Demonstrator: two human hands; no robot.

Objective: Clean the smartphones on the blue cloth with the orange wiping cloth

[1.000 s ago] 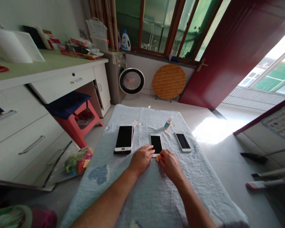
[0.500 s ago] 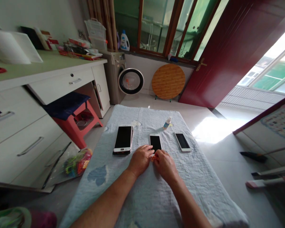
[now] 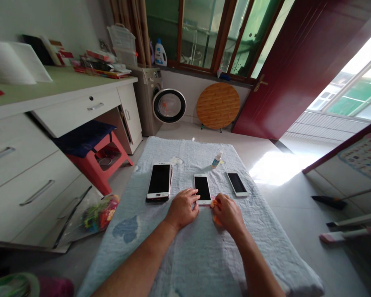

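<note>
Here, the bottle beyond the touched phone bears an unreadable label.

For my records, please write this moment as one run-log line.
left hand: touching middle rectangular white phone with black screen | right hand: holding crumpled orange cloth beside it | surface: light-blue patterned fabric cover

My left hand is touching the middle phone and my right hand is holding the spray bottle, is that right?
No: the head view shows your right hand holding a crumpled orange cloth. Your left hand is indeed touching the middle phone.
</note>
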